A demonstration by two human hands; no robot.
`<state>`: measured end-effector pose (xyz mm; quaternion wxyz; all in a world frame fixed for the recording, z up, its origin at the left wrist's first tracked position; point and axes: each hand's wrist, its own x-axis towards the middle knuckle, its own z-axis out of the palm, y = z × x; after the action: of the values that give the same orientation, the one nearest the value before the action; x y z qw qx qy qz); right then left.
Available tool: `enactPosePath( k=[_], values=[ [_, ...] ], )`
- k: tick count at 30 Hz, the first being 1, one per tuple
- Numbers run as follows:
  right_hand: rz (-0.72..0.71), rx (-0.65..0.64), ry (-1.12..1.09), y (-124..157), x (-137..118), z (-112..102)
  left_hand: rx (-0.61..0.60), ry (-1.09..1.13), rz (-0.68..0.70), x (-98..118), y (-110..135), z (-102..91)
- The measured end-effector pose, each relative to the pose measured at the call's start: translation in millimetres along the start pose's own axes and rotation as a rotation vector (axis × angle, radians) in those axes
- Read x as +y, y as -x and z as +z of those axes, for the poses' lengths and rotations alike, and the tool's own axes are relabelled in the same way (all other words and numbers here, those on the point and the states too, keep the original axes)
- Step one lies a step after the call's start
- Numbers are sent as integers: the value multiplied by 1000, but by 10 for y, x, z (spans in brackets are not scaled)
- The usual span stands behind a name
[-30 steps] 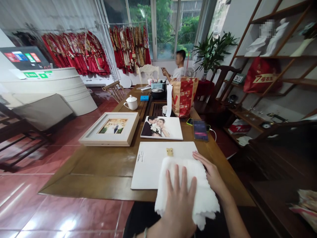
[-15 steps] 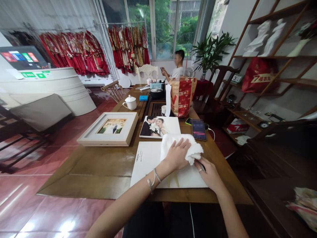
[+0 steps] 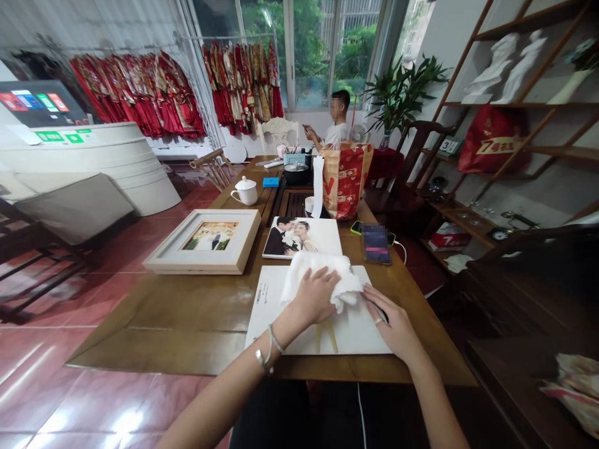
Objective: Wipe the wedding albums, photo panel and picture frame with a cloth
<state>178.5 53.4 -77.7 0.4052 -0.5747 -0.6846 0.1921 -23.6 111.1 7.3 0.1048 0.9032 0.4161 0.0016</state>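
head camera, close above table, faces forward-down toward windows

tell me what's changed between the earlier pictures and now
The left grip has moved the white cloth from the white panel's near edge to its far part, then slightly left. The cloth is more bunched, and two tan strips on the panel are uncovered. The right grip stays at the panel's right edge; the framed photo and lidded cup look unmoved.

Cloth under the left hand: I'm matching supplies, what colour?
The cloth is plain white; head view shows it.
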Motion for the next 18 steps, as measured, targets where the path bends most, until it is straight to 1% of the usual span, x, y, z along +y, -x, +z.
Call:
enactPosePath(
  k=[5,8,10,12,14,16,18],
  values=[
    [0,-3,-20,12,-31,-10,-15,63,-42,-383,374,-106],
    [5,-16,-18,16,-30,-13,25,110,-162,-619,596,-121],
    [15,-28,-15,17,-26,-14,56,112,-242,-718,740,-88],
    [29,-33,-14,18,-23,-15,83,103,-283,-744,853,-31],
    [37,-28,-20,19,-19,-13,102,79,-310,-702,901,27],
    [34,-16,-26,19,-13,-9,115,47,-342,-618,865,65],
    [25,-8,-26,17,-4,-5,122,43,-375,-514,743,77]
  ],
)
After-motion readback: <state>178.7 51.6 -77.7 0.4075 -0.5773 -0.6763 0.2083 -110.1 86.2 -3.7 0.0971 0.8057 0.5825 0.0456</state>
